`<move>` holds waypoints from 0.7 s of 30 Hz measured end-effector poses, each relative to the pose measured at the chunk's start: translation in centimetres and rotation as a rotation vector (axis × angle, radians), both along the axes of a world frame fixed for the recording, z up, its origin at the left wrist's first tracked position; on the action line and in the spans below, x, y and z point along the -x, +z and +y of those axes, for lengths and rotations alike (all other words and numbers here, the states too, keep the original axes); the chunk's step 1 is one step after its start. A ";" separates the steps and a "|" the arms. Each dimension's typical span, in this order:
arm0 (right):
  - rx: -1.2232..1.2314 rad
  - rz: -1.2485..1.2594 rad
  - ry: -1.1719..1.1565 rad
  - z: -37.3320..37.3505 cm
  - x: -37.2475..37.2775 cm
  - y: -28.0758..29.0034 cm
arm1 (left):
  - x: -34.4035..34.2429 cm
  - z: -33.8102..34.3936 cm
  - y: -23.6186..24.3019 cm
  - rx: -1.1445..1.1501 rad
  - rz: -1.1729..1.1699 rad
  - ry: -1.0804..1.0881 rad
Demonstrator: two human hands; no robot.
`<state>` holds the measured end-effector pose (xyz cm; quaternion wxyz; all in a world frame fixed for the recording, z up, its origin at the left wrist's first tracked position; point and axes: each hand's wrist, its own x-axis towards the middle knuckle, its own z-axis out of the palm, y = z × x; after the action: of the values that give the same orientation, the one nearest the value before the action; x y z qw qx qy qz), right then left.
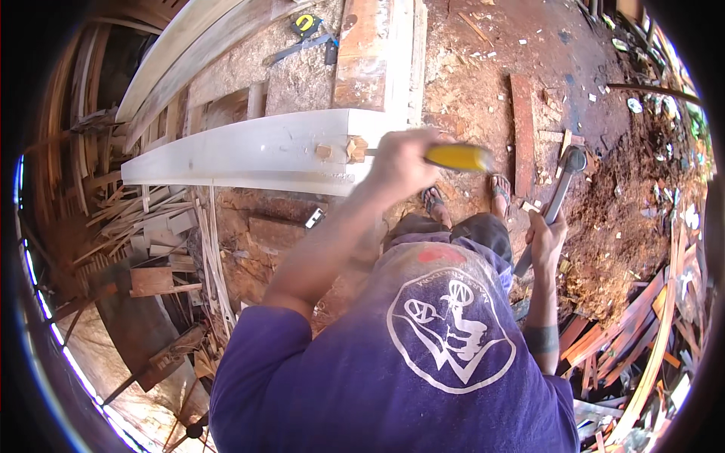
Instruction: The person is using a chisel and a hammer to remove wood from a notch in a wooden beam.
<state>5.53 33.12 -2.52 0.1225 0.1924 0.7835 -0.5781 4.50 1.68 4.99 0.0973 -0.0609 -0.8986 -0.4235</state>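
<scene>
My left hand (404,164) is wrapped round a chisel with a yellow handle (457,156), slightly blurred by motion. The chisel points left, toward a rough wooden stub (356,149) at the near end of a long pale beam (242,151). Beside the stub, a small rough patch of brown wood (323,152) shows in the beam's face. Whether the blade touches the wood I cannot tell, as my hand covers part of it. On the right, my right hand (547,235) grips the grey handle of a hammer (565,181), its round head up and away from the chisel.
A yellow and black tape measure (305,26) and a square (302,50) lie beyond the beam. Another plank (362,60) stands behind it. A reddish board (522,136) lies on the ground near my feet. Scrap strips (634,325) pile up at right.
</scene>
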 end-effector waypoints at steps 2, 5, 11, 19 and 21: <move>0.112 -0.020 0.015 -0.5 -0.9 -0.4 | 0.1 1.6 -2.5 0.243 0.053 -0.061; 0.106 -0.056 0.019 -1.4 -1.6 0.3 | -0.2 1.0 -4.0 0.264 -0.022 -0.077; 0.140 -0.055 -0.011 -0.7 -2.0 0.4 | -0.3 0.1 -5.1 0.337 -0.035 -0.091; 0.163 0.278 -0.259 5.1 1.0 3.5 | -0.3 0.6 -4.8 0.325 -0.074 -0.125; 0.255 0.377 -0.324 6.3 1.6 4.2 | -0.2 0.5 -4.8 0.329 -0.111 -0.132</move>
<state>3.94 39.44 1.67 -0.0963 0.1871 0.6722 -0.7098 4.67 2.17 0.24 0.0084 -0.1113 -0.9539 -0.2787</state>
